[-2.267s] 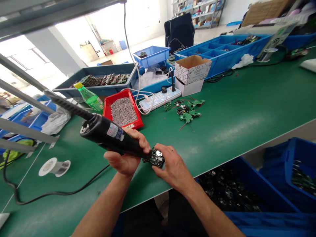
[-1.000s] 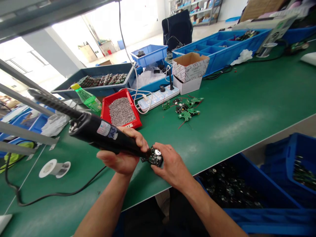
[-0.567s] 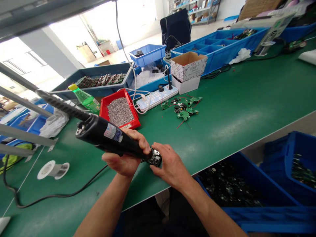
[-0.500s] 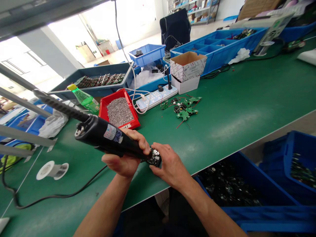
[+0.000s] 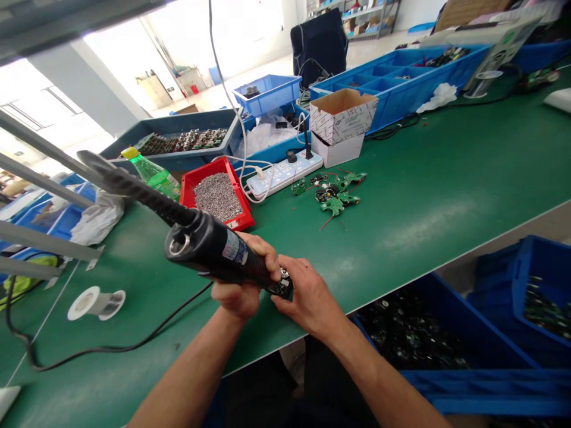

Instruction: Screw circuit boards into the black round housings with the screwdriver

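Bench: the green bench (image 5: pixel 428 202) spreads beneath my work, its near edge close to my right wrist.
Blue bin: past that edge, lower and to my right, the blue bin (image 5: pixel 499 339) holds a heap of dark parts; a dropped piece could get lost among them.
Power cord: the black power cord (image 5: pixel 102 349) loops across at left; a snag could, I judge, drag my aim sideways.
Electric screwdriver: black, tilted, its cord end raised, the electric screwdriver (image 5: pixel 218 245) points down at the module. My fingers hide its tip, so I can't tell whether it is seated; off-line, it might slip and scratch.
Left hand: my left hand (image 5: pixel 238 299) is wrapped round that handle.
Right hand: my right hand (image 5: pixel 307 294) pinches the module narrowly between thumb and fingers; too loose a hold could let it twist.
Circuit-board module: the small circuit-board module (image 5: pixel 284 288) sits between my hands, near the bench's edge. Stray contact could damage its exposed components.
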`<state>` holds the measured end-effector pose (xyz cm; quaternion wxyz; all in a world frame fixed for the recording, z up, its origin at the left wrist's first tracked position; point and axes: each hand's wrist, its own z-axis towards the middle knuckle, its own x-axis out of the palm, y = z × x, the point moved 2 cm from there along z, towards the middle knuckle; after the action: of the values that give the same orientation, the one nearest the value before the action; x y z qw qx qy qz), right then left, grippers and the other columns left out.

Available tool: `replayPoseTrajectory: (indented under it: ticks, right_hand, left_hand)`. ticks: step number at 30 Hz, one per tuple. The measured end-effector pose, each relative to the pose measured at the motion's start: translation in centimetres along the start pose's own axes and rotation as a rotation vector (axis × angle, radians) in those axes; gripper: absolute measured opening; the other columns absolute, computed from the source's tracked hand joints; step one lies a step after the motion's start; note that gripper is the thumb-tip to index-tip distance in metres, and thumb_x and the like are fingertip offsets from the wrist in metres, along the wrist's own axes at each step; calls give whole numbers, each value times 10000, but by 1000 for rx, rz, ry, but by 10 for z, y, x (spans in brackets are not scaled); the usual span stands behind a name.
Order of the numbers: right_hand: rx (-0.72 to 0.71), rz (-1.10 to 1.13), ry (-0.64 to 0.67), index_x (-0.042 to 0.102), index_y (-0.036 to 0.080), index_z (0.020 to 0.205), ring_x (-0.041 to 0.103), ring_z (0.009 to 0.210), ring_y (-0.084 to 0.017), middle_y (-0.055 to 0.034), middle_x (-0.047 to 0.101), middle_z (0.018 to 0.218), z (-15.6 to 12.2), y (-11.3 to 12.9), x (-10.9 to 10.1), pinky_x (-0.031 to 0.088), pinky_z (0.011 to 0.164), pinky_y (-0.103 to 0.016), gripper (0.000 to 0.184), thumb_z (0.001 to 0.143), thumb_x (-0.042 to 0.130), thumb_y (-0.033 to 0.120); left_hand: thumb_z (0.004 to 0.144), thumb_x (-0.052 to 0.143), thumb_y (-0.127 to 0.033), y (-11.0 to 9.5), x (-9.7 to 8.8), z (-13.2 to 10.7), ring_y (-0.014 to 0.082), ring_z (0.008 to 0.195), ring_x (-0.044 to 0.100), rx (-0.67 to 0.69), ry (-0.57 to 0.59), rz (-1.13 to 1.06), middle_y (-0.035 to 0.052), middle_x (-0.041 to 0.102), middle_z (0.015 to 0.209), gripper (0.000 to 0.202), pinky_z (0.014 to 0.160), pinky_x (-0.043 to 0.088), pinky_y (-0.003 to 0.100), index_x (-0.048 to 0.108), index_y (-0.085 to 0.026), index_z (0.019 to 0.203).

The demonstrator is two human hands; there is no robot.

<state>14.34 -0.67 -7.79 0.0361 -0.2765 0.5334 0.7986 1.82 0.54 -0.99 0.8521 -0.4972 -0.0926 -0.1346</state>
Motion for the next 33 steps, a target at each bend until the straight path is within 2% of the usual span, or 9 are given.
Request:
replayPoseTrajectory:
  ticks: [10,20,33]
  right_hand:
    - [-30,17,-9,491,249,1284,532,1158,-262,-77,592,1288,-3,-5,1,456,1013,-447,649,695,716,94]
    - [-14,10,9,504,238,1274,525,1151,-263,-77,590,1285,-2,-4,1,453,1010,-440,632,698,722,96]
    - [-11,3,6,501,227,1267,523,1144,-256,-78,601,1274,-2,-2,0,460,1007,-425,632,693,724,87]
  left_hand:
    - [647,473,-907,-8,0,11,166,425,578,69,-116,18,7,587,594,771,401,489,287,607,-172,833]
    - [698,436,-890,-6,-1,7,161,467,584,78,-70,34,12,587,633,751,438,501,290,604,-179,871]
    - [705,477,-865,-1,6,10,139,417,558,110,-110,47,-1,581,597,716,395,474,254,601,-171,829]
